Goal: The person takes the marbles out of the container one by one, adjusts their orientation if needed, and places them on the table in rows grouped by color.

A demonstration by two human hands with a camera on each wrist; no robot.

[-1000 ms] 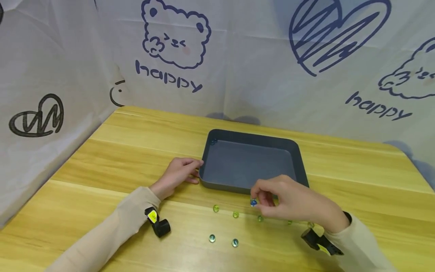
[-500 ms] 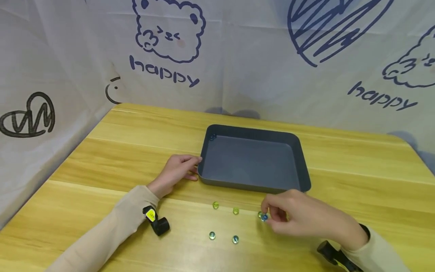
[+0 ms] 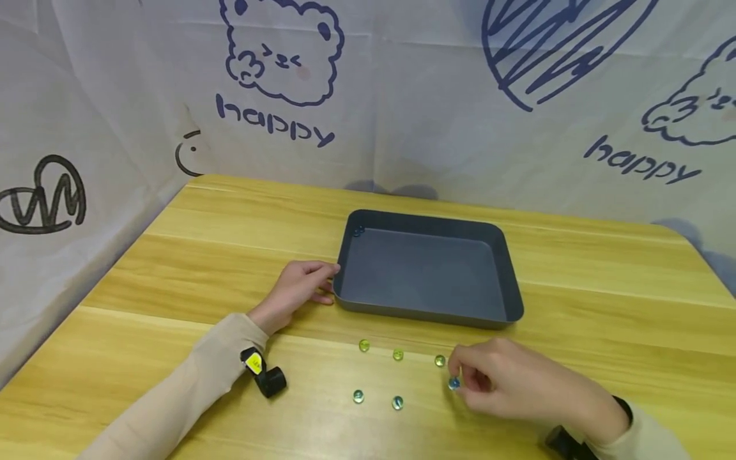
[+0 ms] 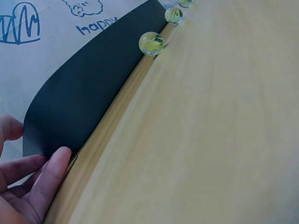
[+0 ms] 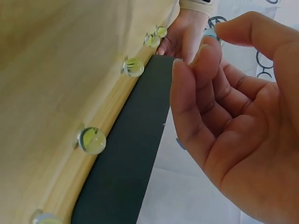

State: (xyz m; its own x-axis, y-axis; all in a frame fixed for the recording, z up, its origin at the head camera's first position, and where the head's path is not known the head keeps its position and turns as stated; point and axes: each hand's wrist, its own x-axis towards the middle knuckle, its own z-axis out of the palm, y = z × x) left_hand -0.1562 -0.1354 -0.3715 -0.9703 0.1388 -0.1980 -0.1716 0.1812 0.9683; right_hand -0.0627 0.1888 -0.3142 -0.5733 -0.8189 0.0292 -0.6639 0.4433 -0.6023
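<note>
A blue glass marble (image 3: pixel 453 383) is pinched between the thumb and index finger of my right hand (image 3: pixel 512 383), over the table just right of a yellow-green marble (image 3: pixel 439 361). The right wrist view also shows the held marble (image 5: pixel 211 33) at the fingertips. My left hand (image 3: pixel 296 287) rests at the left side of a dark grey tray (image 3: pixel 425 313), its fingers loosely bent and fingertips (image 4: pixel 60 156) against the tray's near-left corner. A few dark blue marbles (image 3: pixel 359 231) lie in the tray's far-left corner.
Two more yellow-green marbles (image 3: pixel 364 345) lie in a row before the tray. Nearer are a teal-blue marble (image 3: pixel 358 396) and another blue marble (image 3: pixel 397 402). The wooden table (image 3: pixel 230 255) meets a white printed cloth (image 3: pixel 402 115) behind. My right hand covers part of the row.
My right hand has moved down and slightly right, away from the tray's front edge, carrying the blue marble past a yellow-green one. The left hand stays at the tray; the head view has shifted a little.
</note>
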